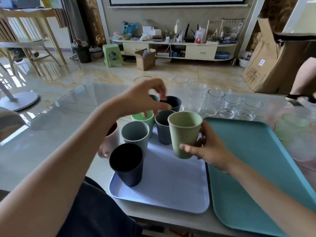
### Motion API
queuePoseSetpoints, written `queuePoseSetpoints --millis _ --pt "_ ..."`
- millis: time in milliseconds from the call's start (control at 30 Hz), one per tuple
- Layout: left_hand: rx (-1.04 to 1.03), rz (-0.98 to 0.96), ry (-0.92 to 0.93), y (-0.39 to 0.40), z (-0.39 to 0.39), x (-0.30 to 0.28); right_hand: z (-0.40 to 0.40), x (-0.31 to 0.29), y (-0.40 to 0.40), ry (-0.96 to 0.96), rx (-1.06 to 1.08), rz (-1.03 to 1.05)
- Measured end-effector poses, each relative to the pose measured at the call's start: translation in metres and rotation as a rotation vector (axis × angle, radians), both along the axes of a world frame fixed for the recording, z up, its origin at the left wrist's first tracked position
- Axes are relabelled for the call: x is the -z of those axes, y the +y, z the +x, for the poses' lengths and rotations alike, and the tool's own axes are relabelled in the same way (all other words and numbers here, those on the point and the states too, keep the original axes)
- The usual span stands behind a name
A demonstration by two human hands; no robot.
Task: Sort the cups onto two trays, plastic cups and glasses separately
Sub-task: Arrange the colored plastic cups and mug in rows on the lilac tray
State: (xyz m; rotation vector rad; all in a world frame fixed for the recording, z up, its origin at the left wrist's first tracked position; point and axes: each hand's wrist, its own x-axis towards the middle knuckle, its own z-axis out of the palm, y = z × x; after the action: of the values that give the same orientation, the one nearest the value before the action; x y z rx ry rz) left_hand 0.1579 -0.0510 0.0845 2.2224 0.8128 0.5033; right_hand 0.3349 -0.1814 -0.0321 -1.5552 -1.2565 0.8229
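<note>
Two hands: right hand (207,147) curled round pale green cup (184,134), left hand (145,98) loosely curled, empty, above dark cup (171,103)

The surface (56,127) is glossy and smooth, shining like a mirror; the pale green cup (184,134) looks like matt plastic with thin ribs down its side; the glasses (234,106) at 1 o'clock are clear and shiny; the purple tray (171,185) and teal tray (256,168) look like smooth, matt plastic.
</note>
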Motion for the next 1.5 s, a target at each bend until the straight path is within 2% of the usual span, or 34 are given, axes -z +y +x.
queuePoseSetpoints --millis 67,133,233,300,533,1300,1500 --pt "-0.193 0.032 0.054 0.023 -0.015 0.008 -0.012 0.010 0.001 -0.039 -0.066 0.007" --pt "-0.307 0.082 0.233 0.036 -0.026 0.021 -0.023 0.018 0.002 -0.071 -0.109 0.043" --pt "-0.304 0.075 0.487 0.041 -0.035 0.036 -0.031 0.028 0.004 -0.155 -0.114 0.082" --pt "-0.273 0.058 0.586 0.040 -0.038 0.039 -0.034 0.033 0.007 -0.170 -0.101 0.079" --pt "-0.326 0.178 0.700 0.044 -0.050 0.053 -0.038 0.048 0.013 -0.121 -0.035 0.030" --pt "-0.261 0.050 0.667 0.042 -0.046 0.057 -0.046 0.063 0.023 -0.154 0.052 0.059" --pt "-0.340 -0.049 0.494 0.049 -0.056 0.055 -0.047 0.060 0.014 -0.217 0.072 0.007"
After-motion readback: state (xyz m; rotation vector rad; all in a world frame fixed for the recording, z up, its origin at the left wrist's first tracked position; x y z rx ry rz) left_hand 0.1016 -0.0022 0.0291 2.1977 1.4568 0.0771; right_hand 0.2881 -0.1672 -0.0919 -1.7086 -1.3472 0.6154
